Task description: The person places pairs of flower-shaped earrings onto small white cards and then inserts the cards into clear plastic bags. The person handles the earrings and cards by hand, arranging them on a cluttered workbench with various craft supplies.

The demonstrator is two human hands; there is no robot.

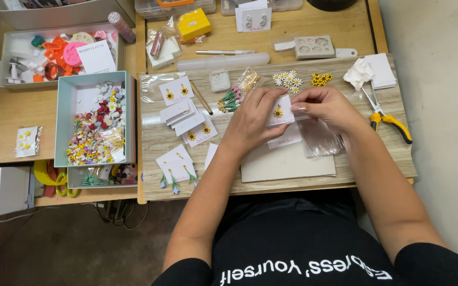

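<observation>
At the middle of the wood-grain work board [155,143], we pinch a white earring card [282,112] bearing a yellow flower stud between left hand [253,117] and right hand [327,106], apparently mounting it; seating it calls for steady fingertips.

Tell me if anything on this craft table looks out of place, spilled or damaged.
Nothing looks spilled or broken. The left hand and right hand hold a white earring card with a yellow flower. The stack of cards is fanned loosely, and the pliers lie near the board's right edge.
</observation>
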